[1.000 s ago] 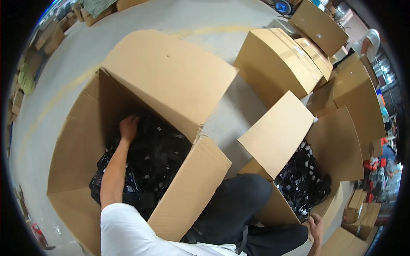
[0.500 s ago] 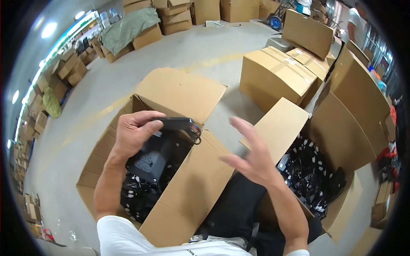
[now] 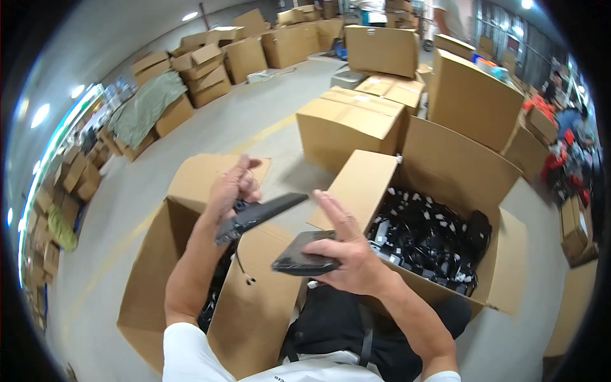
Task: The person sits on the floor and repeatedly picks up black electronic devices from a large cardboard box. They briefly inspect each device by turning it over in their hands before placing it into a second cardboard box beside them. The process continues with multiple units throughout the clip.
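Pinched in my left hand [image 3: 238, 186] is a flat black device [image 3: 267, 214], tilted, with shiny wrapping at its lower end. A thin black cable [image 3: 240, 264] with small pale plugs dangles below it. My right hand [image 3: 349, 251] grips a second flat black slab [image 3: 305, 254], thumb on top and its index finger stretched toward the first device. The two pieces are close together but apart. Beneath my left arm stands an open carton [image 3: 149, 280], its dark contents mostly hidden. To the right, another open carton [image 3: 509, 254] holds a heap of black cabled parts [image 3: 433, 239] with white plugs.
Closed cartons [image 3: 350, 121] stand ahead, beyond the right carton's raised flap [image 3: 366, 184]. Large boxes [image 3: 474, 92] rise behind it. More boxes line the far wall, some under a green sheet [image 3: 147, 108]. Other people are at the back.
My right hand was empty with fingers apart and now grips a black slab. My left hand has shifted right and tilted its device. The view has turned toward the right carton.
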`<move>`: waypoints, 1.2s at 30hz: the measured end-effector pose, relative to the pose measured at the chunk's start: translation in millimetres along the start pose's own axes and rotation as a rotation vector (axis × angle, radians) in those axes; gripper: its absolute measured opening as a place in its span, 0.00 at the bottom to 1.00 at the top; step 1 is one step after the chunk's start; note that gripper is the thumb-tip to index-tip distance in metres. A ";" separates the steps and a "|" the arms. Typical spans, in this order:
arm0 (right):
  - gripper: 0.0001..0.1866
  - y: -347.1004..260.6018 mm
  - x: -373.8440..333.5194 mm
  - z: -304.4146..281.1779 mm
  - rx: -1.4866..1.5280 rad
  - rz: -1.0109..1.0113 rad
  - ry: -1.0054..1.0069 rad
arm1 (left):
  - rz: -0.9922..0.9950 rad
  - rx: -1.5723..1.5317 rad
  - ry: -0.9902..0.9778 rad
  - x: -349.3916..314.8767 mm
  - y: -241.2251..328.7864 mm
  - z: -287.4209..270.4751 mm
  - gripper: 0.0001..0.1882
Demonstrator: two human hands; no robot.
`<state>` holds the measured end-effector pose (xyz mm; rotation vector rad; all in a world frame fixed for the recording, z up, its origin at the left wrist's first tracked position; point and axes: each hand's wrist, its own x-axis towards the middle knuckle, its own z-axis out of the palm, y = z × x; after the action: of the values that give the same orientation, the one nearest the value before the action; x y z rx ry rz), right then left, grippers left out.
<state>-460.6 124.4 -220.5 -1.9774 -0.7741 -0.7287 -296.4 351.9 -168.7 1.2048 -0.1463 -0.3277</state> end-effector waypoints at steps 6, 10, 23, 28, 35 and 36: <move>0.18 2.0 -15.3 -35.2 0.040 0.119 -0.011 | 0.144 0.311 -0.364 -4.4 -39.5 73.2 0.34; 0.22 18.1 -28.5 -55.9 0.082 0.227 -0.037 | 0.283 0.820 -0.716 -31.3 -26.5 79.3 0.29; 0.23 55.4 -53.3 -55.4 0.984 0.554 1.120 | 0.424 0.424 0.119 -25.2 -100.4 89.6 0.25; 0.26 64.3 -53.1 -25.4 0.966 0.543 1.237 | 0.245 0.124 -0.122 -43.1 -134.4 115.7 0.23; 0.30 49.0 -62.0 -31.0 0.782 0.552 1.052 | 0.188 0.104 -0.241 -56.9 -125.0 138.1 0.24; 0.31 47.0 -66.0 -36.8 0.774 0.583 1.041 | 0.112 0.070 -0.267 -55.8 -124.2 137.9 0.25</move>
<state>-474.7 56.3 -276.0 -0.8271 0.1695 -0.7927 -409.3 207.7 -232.1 1.2134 -0.4587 -0.3873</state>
